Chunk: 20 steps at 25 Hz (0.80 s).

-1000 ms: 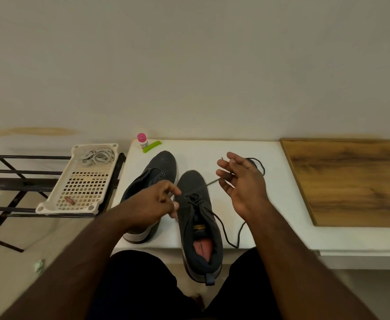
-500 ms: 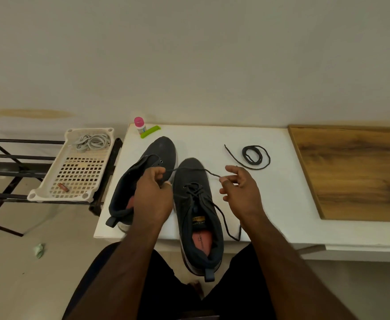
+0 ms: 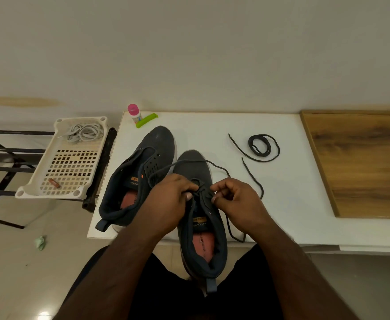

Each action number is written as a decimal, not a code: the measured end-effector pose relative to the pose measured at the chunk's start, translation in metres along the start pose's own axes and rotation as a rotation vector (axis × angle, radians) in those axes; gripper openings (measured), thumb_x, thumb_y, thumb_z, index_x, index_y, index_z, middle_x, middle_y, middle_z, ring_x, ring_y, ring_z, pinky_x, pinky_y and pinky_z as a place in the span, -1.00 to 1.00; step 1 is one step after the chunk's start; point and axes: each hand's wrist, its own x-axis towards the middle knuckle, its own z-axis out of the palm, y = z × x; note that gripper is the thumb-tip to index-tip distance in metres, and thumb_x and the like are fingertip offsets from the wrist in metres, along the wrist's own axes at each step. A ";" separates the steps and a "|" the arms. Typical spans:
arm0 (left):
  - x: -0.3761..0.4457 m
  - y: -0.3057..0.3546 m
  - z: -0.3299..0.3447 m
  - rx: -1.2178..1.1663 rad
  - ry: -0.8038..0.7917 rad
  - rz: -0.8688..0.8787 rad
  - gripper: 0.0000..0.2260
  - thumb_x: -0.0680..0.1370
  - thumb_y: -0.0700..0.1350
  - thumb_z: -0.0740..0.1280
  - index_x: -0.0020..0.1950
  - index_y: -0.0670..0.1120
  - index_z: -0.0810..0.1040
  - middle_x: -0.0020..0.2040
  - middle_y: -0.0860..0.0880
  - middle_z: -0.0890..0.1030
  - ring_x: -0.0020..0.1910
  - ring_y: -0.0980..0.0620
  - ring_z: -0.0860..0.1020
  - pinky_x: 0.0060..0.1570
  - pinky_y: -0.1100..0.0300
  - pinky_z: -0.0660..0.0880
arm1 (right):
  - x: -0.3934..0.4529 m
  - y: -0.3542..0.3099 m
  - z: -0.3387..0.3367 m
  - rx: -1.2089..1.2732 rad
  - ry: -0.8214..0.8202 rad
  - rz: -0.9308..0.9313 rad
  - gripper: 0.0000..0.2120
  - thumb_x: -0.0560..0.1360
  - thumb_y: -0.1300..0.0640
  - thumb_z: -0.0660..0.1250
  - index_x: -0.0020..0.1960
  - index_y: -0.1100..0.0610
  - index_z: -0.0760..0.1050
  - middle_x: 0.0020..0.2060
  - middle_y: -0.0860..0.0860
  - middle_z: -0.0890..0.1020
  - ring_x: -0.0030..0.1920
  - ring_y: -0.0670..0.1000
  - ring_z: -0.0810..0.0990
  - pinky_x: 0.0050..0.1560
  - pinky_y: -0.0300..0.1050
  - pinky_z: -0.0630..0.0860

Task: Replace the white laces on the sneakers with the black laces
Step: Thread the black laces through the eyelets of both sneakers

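Lacing: you pinch the black lace (image 3: pixel 203 161) with both left hand (image 3: pixel 168 202) and right hand (image 3: pixel 235 199) over the right sneaker (image 3: pixel 201 218), lower centre.
Next: thread the following eyelet.

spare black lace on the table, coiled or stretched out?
Coiled. The spare black lace lies in small loops on the white table, ends trailing loose, untouched.

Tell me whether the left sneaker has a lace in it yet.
No, the left sneaker shows bare eyelets; the spare black lace lies coiled on the table.
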 end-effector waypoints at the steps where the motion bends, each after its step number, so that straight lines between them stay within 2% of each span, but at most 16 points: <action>1: 0.003 0.000 0.002 0.014 -0.005 -0.001 -0.75 0.61 -0.20 0.28 0.22 0.01 0.63 0.17 0.05 0.53 0.19 0.12 0.45 0.23 0.30 0.30 | 0.000 0.000 0.001 -0.006 0.004 -0.010 -0.76 0.54 0.21 0.38 -0.04 -0.15 0.53 -0.22 -0.10 0.64 -0.17 -0.22 0.59 -0.18 -0.40 0.49; 4: 0.006 0.000 0.004 0.037 -0.004 -0.016 -0.80 0.60 -0.18 0.29 0.13 0.02 0.64 0.10 0.07 0.50 0.09 0.14 0.44 0.12 0.33 0.28 | 0.001 -0.001 0.004 0.030 -0.003 -0.048 -0.74 0.57 0.22 0.33 -0.03 -0.17 0.49 -0.20 -0.12 0.61 -0.14 -0.22 0.58 -0.14 -0.39 0.51; 6: 0.007 0.001 0.003 0.034 0.024 -0.029 -0.87 0.59 -0.18 0.30 -0.02 0.05 0.58 0.00 0.09 0.51 -0.02 0.16 0.45 0.04 0.27 0.37 | 0.000 -0.002 0.005 0.049 -0.006 -0.071 -0.75 0.56 0.22 0.34 -0.01 -0.15 0.49 -0.20 -0.11 0.61 -0.13 -0.18 0.58 -0.10 -0.34 0.53; 9: 0.005 -0.003 0.003 -0.180 0.097 -0.176 -0.84 0.61 -0.21 0.25 -0.09 0.02 0.50 -0.19 0.06 0.58 -0.17 0.12 0.55 -0.13 0.23 0.46 | -0.001 -0.002 0.005 0.059 -0.015 -0.065 -0.78 0.53 0.19 0.39 0.07 -0.10 0.52 -0.15 -0.11 0.62 -0.10 -0.17 0.58 -0.05 -0.29 0.55; 10: 0.003 -0.005 0.002 -0.254 0.092 -0.208 -0.83 0.62 -0.21 0.23 -0.07 0.04 0.50 -0.20 0.04 0.60 -0.17 0.11 0.57 -0.13 0.22 0.49 | -0.002 -0.001 0.005 0.054 -0.011 -0.060 -0.78 0.53 0.20 0.39 0.08 -0.08 0.53 -0.13 -0.12 0.62 -0.09 -0.17 0.58 -0.04 -0.28 0.56; 12: 0.000 -0.006 -0.002 -0.289 0.022 -0.150 -0.82 0.62 -0.22 0.25 -0.02 0.07 0.53 -0.09 0.08 0.58 -0.10 0.14 0.57 -0.03 0.24 0.50 | -0.003 -0.001 0.004 0.048 0.004 -0.057 -0.78 0.52 0.20 0.39 0.08 -0.08 0.53 -0.13 -0.12 0.63 -0.09 -0.18 0.59 -0.05 -0.28 0.56; 14: 0.000 -0.007 -0.003 -0.182 -0.032 -0.034 -0.80 0.58 -0.20 0.32 0.05 0.11 0.59 0.01 0.14 0.52 0.00 0.19 0.51 0.07 0.31 0.44 | -0.003 -0.001 0.004 0.045 0.010 -0.063 -0.77 0.53 0.20 0.39 0.04 -0.12 0.52 -0.13 -0.13 0.63 -0.09 -0.20 0.59 -0.07 -0.32 0.55; 15: 0.001 -0.007 -0.002 -0.154 -0.005 -0.019 -0.82 0.58 -0.19 0.33 0.00 0.10 0.60 -0.01 0.12 0.53 -0.01 0.18 0.51 0.06 0.30 0.43 | -0.003 -0.002 0.004 0.036 0.006 -0.068 -0.77 0.53 0.19 0.39 0.03 -0.14 0.51 -0.14 -0.14 0.63 -0.08 -0.22 0.58 -0.07 -0.34 0.54; 17: 0.004 -0.008 0.002 -0.300 0.074 -0.142 -0.84 0.61 -0.20 0.28 -0.09 0.03 0.57 -0.11 0.02 0.61 -0.13 0.09 0.60 -0.01 0.17 0.55 | -0.004 -0.003 0.006 0.023 0.000 -0.077 -0.77 0.53 0.19 0.38 0.01 -0.15 0.50 -0.14 -0.16 0.63 -0.08 -0.23 0.58 -0.08 -0.37 0.52; 19: 0.005 -0.011 0.002 -0.548 0.115 -0.291 -0.86 0.64 -0.19 0.22 -0.04 -0.03 0.53 -0.11 -0.08 0.64 -0.20 -0.01 0.65 -0.04 0.01 0.64 | -0.005 -0.002 0.006 0.025 0.004 -0.081 -0.77 0.53 0.19 0.38 0.02 -0.14 0.51 -0.13 -0.16 0.63 -0.07 -0.22 0.58 -0.05 -0.34 0.53; 20: 0.004 -0.012 0.001 -0.591 0.100 -0.297 -0.87 0.65 -0.19 0.22 0.00 -0.03 0.53 -0.09 -0.09 0.64 -0.19 -0.02 0.65 -0.03 -0.01 0.65 | -0.005 -0.002 0.006 0.026 0.007 -0.080 -0.77 0.53 0.19 0.39 0.02 -0.14 0.52 -0.13 -0.16 0.63 -0.07 -0.22 0.58 -0.04 -0.31 0.55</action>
